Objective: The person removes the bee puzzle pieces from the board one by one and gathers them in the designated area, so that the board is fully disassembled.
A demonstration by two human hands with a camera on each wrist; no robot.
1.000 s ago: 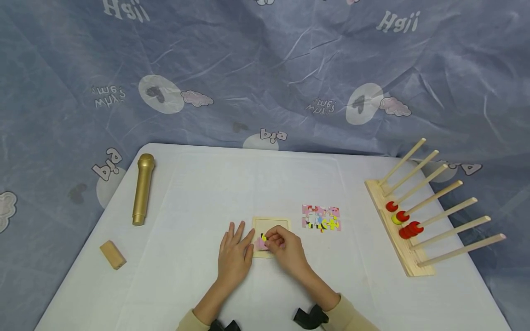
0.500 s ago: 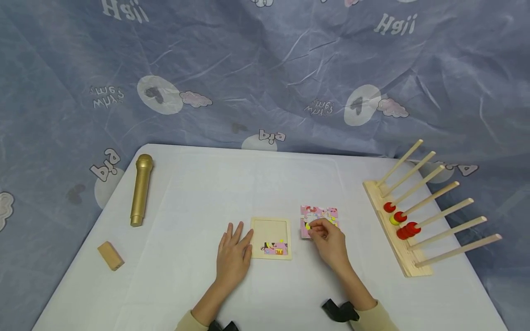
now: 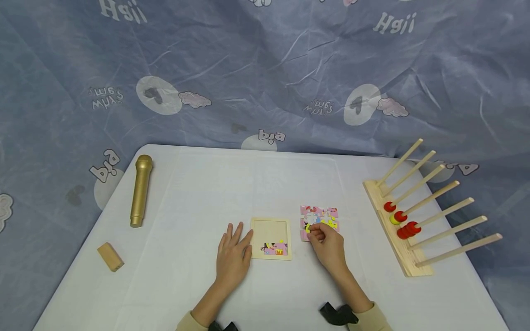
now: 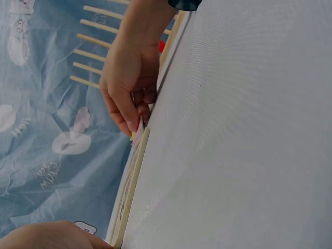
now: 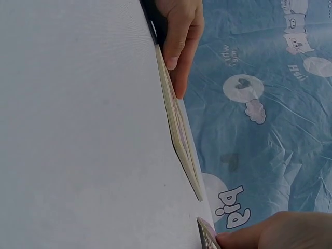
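Observation:
A shallow square wooden puzzle tray lies on the white table, with a few pink and yellow puzzle pieces in its lower right part. My left hand rests flat with fingers spread, its fingertips touching the tray's left edge. To the right of the tray, several pink jigsaw pieces lie joined in a block. At the block's lower left, my right hand pinches a pink puzzle piece between thumb and fingers. The left wrist view shows this pink piece tilted under the fingertips.
A wooden peg stand with red and yellow beads stands at the right. On the left side lie a gold toy microphone and a wooden block. A grey-blue printed cloth hangs behind the table.
My right hand has gone from above the tray rightward to the block of pieces, carrying a puzzle piece, and has then shifted slightly. The left hand has stayed by the tray.

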